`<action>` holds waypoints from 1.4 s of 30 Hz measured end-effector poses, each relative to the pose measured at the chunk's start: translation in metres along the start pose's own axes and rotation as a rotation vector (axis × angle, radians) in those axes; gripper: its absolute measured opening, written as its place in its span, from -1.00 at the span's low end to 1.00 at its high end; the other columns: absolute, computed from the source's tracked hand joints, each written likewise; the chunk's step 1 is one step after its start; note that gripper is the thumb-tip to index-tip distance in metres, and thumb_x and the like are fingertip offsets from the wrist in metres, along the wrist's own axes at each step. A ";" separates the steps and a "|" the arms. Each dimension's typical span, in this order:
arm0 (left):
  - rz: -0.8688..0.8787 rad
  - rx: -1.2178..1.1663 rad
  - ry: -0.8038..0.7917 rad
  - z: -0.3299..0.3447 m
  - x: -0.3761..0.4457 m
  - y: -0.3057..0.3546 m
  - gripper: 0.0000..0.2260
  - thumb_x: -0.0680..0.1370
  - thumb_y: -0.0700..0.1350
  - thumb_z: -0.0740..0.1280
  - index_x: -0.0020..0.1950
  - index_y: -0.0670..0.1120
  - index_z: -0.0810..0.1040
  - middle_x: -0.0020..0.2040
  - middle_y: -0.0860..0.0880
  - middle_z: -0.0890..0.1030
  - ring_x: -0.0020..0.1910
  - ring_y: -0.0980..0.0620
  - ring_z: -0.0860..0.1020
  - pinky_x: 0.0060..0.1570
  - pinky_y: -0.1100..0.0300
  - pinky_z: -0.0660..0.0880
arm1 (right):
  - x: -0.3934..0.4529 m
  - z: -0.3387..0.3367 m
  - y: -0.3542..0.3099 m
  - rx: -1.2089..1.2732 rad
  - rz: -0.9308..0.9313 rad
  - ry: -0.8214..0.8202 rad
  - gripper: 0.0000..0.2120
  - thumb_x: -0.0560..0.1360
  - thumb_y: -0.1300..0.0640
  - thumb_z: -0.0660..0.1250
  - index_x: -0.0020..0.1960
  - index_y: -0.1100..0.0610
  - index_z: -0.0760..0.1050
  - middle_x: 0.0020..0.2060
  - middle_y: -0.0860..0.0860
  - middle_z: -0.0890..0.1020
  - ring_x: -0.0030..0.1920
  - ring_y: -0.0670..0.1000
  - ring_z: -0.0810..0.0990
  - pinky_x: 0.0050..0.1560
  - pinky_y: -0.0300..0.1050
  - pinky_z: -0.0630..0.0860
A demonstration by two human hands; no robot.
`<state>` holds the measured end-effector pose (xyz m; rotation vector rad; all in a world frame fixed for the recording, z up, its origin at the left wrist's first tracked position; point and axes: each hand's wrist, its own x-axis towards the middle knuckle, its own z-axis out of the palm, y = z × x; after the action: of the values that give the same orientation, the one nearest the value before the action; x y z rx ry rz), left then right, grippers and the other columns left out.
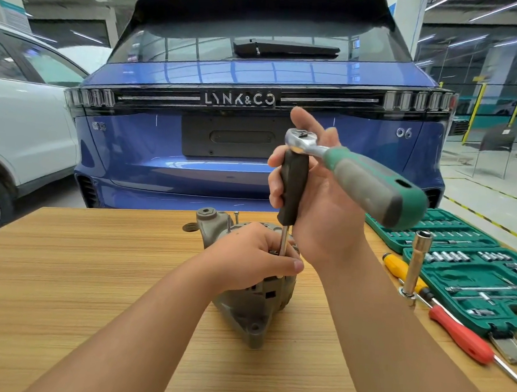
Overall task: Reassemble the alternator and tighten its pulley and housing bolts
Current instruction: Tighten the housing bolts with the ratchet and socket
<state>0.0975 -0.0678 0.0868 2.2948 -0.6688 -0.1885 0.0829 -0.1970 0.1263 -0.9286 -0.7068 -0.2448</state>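
Observation:
The grey alternator (244, 313) sits on the wooden table (80, 260) in front of me. My left hand (256, 253) grips its top, and its fingers steady the thin steel shaft of a black-handled driver (292, 189) that stands upright on the housing. My right hand (317, 199) holds that black handle. A ratchet wrench (367, 175) with a green and grey handle sits on the driver's top end and sticks out toward the right. The point where the shaft meets the alternator is hidden by my left fingers.
An open green socket set case (476, 269) lies at the right. Beside it are a yellow screwdriver (398, 266), a red-handled screwdriver (460, 335) and an upright long socket (415, 266). A blue car (258, 74) stands just beyond the table, a white car (20, 114) at left.

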 end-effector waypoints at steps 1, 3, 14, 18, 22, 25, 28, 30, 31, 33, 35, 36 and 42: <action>0.003 -0.007 -0.001 0.000 0.000 0.000 -0.90 0.57 0.05 0.46 -0.14 0.15 0.72 -0.16 0.09 0.72 -0.04 -0.03 0.67 0.14 -0.15 0.60 | 0.001 0.003 -0.001 -0.021 0.016 0.059 -0.54 0.46 -0.21 0.33 0.29 -0.02 0.54 -0.17 0.06 0.59 -0.32 0.01 0.50 -0.34 -0.13 0.44; -0.003 -0.012 -0.008 0.000 0.000 0.000 -0.91 0.57 0.07 0.46 -0.10 0.14 0.73 -0.14 0.07 0.72 -0.03 -0.06 0.67 0.13 -0.17 0.61 | 0.001 0.007 -0.002 -0.093 0.008 0.167 -0.66 0.47 -0.12 0.41 0.15 0.05 0.56 -0.23 0.00 0.59 -0.35 -0.01 0.49 -0.35 -0.14 0.42; 0.019 -0.014 -0.003 0.001 -0.002 0.001 -0.91 0.51 0.10 0.45 -0.14 0.13 0.71 -0.14 -0.01 0.72 -0.06 -0.11 0.66 0.12 -0.20 0.61 | -0.009 0.023 0.001 -0.228 -0.075 0.190 -0.73 0.52 0.24 0.40 0.15 -0.03 0.51 -0.28 -0.08 0.58 -0.32 -0.07 0.50 -0.27 -0.22 0.47; 0.043 -0.022 -0.012 0.000 -0.001 0.000 -0.76 0.57 0.02 0.44 -0.30 0.22 0.67 -0.33 0.12 0.64 -0.34 0.07 0.55 -0.14 0.00 0.59 | -0.009 0.023 0.001 -0.290 -0.210 0.214 -0.68 0.53 0.27 0.35 0.19 -0.05 0.47 -0.15 0.02 0.65 -0.27 -0.03 0.54 -0.28 -0.19 0.51; 0.028 -0.016 -0.008 0.001 0.000 0.001 -0.66 0.59 0.04 0.44 -0.39 0.28 0.63 -0.40 0.22 0.58 -0.40 0.26 0.49 -0.19 0.10 0.49 | -0.009 0.020 0.000 -0.350 -0.220 0.170 -0.61 0.57 0.25 0.31 0.32 -0.09 0.46 -0.16 0.09 0.55 -0.29 0.02 0.45 -0.27 -0.06 0.45; 0.025 -0.006 0.003 0.002 0.000 0.001 -0.62 0.59 0.02 0.45 -0.42 0.28 0.60 -0.42 0.27 0.57 -0.41 0.30 0.50 -0.17 0.16 0.45 | -0.004 0.019 -0.008 -0.282 -0.108 0.116 -0.61 0.48 0.19 0.24 0.25 -0.12 0.48 -0.26 0.03 0.57 -0.36 0.03 0.44 -0.34 -0.03 0.39; 0.028 0.002 0.007 0.001 0.000 0.001 -0.59 0.59 -0.01 0.45 -0.46 0.27 0.58 -0.48 0.28 0.51 -0.48 0.31 0.47 -0.29 0.21 0.36 | -0.002 0.018 -0.013 -0.088 -0.003 0.019 -0.59 0.44 0.06 0.14 0.26 -0.01 0.47 -0.26 0.06 0.59 -0.38 0.07 0.44 -0.31 -0.05 0.34; 0.021 0.007 0.004 0.001 0.000 0.002 -0.58 0.59 -0.01 0.44 -0.46 0.28 0.58 -0.49 0.29 0.51 -0.48 0.32 0.47 -0.32 0.25 0.35 | -0.004 0.019 -0.012 -0.064 -0.010 0.018 -0.54 0.51 -0.05 0.07 0.34 0.06 0.43 -0.21 0.09 0.58 -0.34 0.07 0.42 -0.29 -0.07 0.35; 0.020 0.005 0.006 0.001 0.000 0.001 -0.59 0.59 -0.01 0.44 -0.44 0.29 0.59 -0.47 0.30 0.52 -0.46 0.33 0.48 -0.31 0.26 0.35 | -0.004 0.020 -0.011 -0.062 0.018 0.040 -0.54 0.52 -0.07 0.08 0.34 0.06 0.43 -0.22 0.09 0.57 -0.34 0.07 0.42 -0.30 -0.07 0.34; 0.023 -0.006 0.019 0.002 0.000 0.000 -0.64 0.58 0.00 0.45 -0.39 0.30 0.62 -0.43 0.31 0.55 -0.41 0.34 0.51 -0.29 0.28 0.37 | -0.003 0.021 -0.012 -0.047 0.072 0.102 -0.63 0.56 -0.03 0.20 0.33 0.05 0.43 -0.20 0.08 0.57 -0.34 0.05 0.47 -0.36 -0.10 0.38; 0.022 -0.027 0.014 0.001 0.000 0.000 -0.73 0.57 0.01 0.46 -0.33 0.26 0.65 -0.39 0.29 0.58 -0.39 0.31 0.51 -0.26 0.24 0.41 | -0.003 0.020 -0.012 -0.077 0.049 0.192 -0.64 0.56 0.04 0.33 0.31 0.13 0.42 -0.21 0.02 0.56 -0.35 -0.01 0.47 -0.37 -0.17 0.40; 0.018 -0.026 -0.001 0.001 0.000 0.000 -0.76 0.57 0.03 0.46 -0.30 0.24 0.66 -0.37 0.27 0.59 -0.37 0.29 0.51 -0.23 0.18 0.45 | -0.003 0.020 -0.013 -0.135 0.016 0.239 -0.66 0.54 0.04 0.37 0.24 0.18 0.45 -0.28 -0.01 0.52 -0.38 -0.03 0.42 -0.39 -0.17 0.36; 0.002 -0.007 -0.015 0.000 0.000 0.001 -0.89 0.54 0.14 0.44 -0.07 0.15 0.71 -0.10 0.06 0.72 -0.05 -0.02 0.67 0.12 -0.15 0.62 | 0.002 0.002 -0.016 -0.111 0.092 0.297 -0.90 0.56 0.15 0.39 0.06 0.06 0.52 -0.34 -0.05 0.50 -0.39 -0.06 0.45 -0.33 -0.16 0.41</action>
<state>0.0971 -0.0683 0.0872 2.2875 -0.6775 -0.2070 0.0756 -0.2049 0.1388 -1.0019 -0.3790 -0.3353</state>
